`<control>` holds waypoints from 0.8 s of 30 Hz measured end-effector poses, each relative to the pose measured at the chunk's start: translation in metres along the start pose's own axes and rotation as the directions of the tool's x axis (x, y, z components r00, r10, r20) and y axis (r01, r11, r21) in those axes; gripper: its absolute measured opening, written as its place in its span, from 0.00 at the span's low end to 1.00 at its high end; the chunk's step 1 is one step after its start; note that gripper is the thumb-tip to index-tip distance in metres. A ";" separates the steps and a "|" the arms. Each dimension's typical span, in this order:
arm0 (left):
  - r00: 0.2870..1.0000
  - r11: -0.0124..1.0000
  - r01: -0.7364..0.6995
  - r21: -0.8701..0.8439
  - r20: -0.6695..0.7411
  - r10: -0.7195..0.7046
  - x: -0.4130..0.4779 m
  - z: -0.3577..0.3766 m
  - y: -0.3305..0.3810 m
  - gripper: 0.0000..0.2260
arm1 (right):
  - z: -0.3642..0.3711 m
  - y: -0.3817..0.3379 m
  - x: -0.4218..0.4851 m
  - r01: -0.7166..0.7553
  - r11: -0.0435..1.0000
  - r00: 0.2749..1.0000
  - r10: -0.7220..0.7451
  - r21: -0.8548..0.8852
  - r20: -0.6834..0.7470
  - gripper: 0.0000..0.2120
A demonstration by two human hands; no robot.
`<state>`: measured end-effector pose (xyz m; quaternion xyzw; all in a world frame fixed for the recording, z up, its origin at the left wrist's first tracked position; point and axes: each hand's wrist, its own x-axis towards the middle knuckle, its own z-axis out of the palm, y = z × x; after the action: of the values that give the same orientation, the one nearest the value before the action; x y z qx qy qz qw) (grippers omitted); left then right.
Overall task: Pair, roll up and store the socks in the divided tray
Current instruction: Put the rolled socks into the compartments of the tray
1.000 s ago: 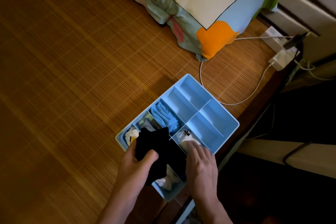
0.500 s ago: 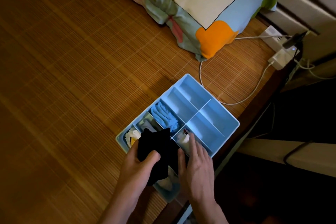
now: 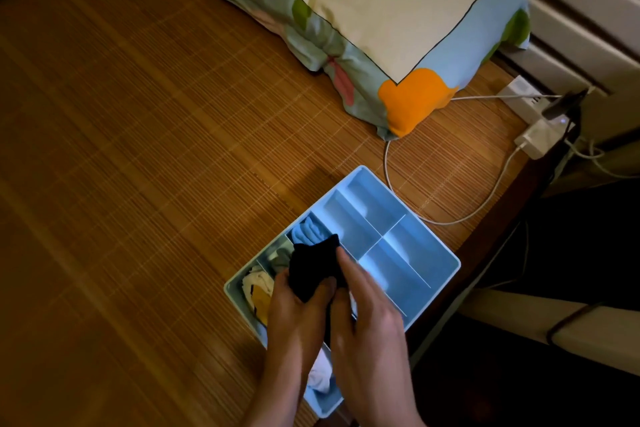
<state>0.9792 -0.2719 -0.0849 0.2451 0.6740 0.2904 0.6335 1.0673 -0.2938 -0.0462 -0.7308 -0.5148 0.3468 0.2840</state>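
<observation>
Right grip [image 3: 367, 319] joined left grip [image 3: 294, 315], black socks [image 3: 313, 265] between

- A woven bamboo mat [image 3: 138, 184] covers the bed.
- A patterned pillow [image 3: 363, 10] lies at 12 to 1 o'clock.
- A light blue divided tray [image 3: 412, 253] sits at 5 o'clock, near the mat's right edge.
- A white cable [image 3: 386, 163] loops between pillow and tray toward a white charger [image 3: 535, 140] at 3 o'clock.

— What colour is the tray [image 3: 446, 263]?
— Pale blue. There's a black sock [image 3: 313, 269], blue socks [image 3: 306, 232], cream-and-yellow socks [image 3: 258, 289], a grey sock [image 3: 280, 256], a white sock [image 3: 320, 380].
— The pillow [image 3: 363, 10]?
— Cream with a black line drawing; light-blue border with orange, green and pink patches. The mat [image 3: 138, 149] is brown, finely striped.
</observation>
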 end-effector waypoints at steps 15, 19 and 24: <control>0.929 0.861 0.370 -0.348 0.157 -0.335 0.044 0.033 0.035 0.22 | -0.004 0.009 0.071 0.111 0.934 0.955 -0.006 -0.339 0.295 0.24; 0.935 0.893 0.344 -0.289 0.196 -0.296 0.052 0.038 0.041 0.16 | -0.004 0.018 0.092 0.062 0.962 0.975 0.000 -0.268 0.224 0.18; 0.998 0.968 -0.049 0.246 -0.027 0.057 0.068 0.031 0.058 0.06 | 0.004 0.027 0.112 0.085 0.918 0.974 0.006 -0.389 0.226 0.20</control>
<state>1.0029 -0.1801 -0.0934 0.3344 0.7085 0.2258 0.5790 1.1049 -0.1952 -0.0934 -0.7190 -0.6175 0.3094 0.0780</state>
